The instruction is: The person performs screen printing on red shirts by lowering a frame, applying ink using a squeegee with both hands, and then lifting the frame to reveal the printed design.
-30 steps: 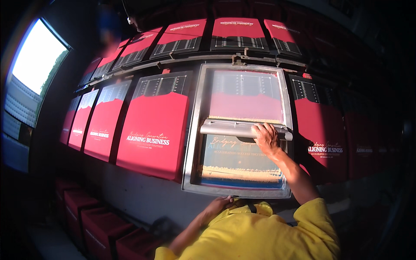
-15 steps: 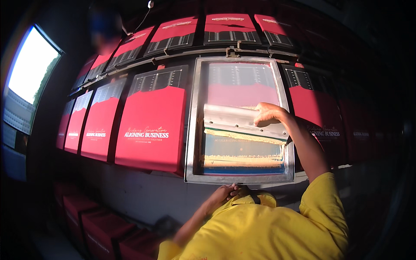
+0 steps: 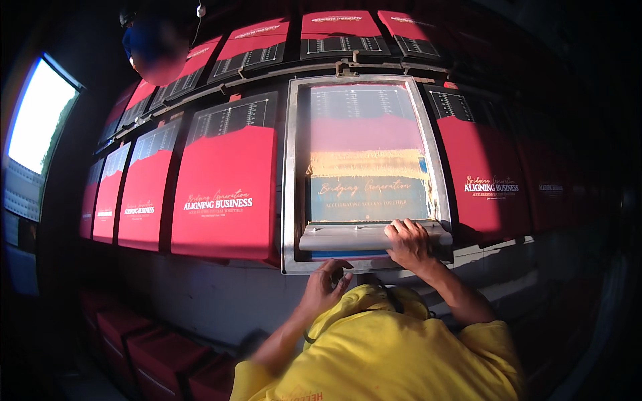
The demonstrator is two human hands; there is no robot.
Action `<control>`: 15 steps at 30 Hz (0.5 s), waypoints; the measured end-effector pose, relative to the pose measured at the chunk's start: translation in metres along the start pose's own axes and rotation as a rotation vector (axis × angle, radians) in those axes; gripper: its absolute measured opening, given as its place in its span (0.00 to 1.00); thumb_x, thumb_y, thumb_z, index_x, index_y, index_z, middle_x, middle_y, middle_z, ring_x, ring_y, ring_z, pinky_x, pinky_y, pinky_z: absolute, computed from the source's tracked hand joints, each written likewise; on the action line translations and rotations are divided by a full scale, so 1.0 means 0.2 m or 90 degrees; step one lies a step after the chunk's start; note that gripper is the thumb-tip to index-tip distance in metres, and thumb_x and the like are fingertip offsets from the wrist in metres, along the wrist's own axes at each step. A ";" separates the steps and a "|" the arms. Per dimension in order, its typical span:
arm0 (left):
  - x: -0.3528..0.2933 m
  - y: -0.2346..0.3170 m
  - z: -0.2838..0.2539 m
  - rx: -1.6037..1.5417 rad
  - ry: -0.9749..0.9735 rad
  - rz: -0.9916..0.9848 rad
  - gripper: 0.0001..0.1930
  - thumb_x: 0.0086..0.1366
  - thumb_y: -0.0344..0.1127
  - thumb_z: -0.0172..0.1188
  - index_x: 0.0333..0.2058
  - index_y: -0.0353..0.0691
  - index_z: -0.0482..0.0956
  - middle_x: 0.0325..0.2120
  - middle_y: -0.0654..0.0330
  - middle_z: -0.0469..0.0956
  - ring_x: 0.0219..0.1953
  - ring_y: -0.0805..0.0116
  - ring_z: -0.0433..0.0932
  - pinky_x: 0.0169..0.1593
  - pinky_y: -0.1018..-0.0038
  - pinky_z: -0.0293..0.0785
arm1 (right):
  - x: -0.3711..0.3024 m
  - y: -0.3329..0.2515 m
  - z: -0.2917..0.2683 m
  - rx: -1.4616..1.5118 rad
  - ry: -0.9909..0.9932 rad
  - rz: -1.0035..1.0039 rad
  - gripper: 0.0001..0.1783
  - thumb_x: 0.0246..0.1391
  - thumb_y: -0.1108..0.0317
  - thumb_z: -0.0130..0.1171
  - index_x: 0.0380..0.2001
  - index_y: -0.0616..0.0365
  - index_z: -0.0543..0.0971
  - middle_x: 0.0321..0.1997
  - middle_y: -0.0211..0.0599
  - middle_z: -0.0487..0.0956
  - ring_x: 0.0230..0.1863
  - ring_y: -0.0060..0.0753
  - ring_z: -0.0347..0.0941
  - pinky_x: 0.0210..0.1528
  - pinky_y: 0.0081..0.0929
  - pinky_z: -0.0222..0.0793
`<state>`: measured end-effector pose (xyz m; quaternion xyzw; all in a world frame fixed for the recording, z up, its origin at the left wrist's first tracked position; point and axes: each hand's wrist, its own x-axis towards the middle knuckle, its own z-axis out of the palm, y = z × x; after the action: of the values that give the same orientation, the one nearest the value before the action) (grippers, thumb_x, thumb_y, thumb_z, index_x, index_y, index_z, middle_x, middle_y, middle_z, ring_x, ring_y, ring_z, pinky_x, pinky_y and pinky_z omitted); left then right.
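My right hand (image 3: 409,244) is closed over the long grey squeegee (image 3: 341,237), which lies crosswise at the near end of a screen-printing frame (image 3: 290,174). Within the metal frame, pale cream ink (image 3: 364,162) forms a band across the middle of the mesh, and a teal stencil area (image 3: 368,204) with lettering shows between band and squeegee. Through the far half of the mesh a red and black panel is visible. At the frame's near edge my left hand (image 3: 326,284) holds nothing, its curved fingers and thumb apart; whether it touches the frame I cannot tell.
Red and black printed panels (image 3: 224,180) stand in rows left, right (image 3: 478,174) and beyond a metal rail (image 3: 257,75). A hinge clamp (image 3: 346,69) joins the frame to that rail. Dark red boxes (image 3: 157,347) sit lower left. A bright window (image 3: 41,134) is at far left.
The squeegee has come toward me from mid-screen to the near end, uncovering the stencil lettering. My left hand has risen to the frame's edge and its fingers have spread.
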<state>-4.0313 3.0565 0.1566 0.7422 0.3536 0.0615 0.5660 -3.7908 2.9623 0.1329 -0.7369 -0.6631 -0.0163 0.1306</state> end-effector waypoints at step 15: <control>0.40 -0.21 -0.19 0.567 0.147 0.294 0.07 0.50 0.24 0.54 0.30 0.37 0.78 0.34 0.53 0.79 0.38 0.53 0.79 0.42 0.62 0.77 | -0.20 0.27 -0.07 -0.006 0.061 0.045 0.12 0.33 0.77 0.61 0.26 0.57 0.72 0.30 0.39 0.72 0.39 0.45 0.71 0.38 0.42 0.68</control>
<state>-4.0095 3.1396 0.1083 0.9583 0.2328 0.1101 0.1241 -3.7396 2.9165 0.1287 -0.7587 -0.6296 -0.0499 0.1596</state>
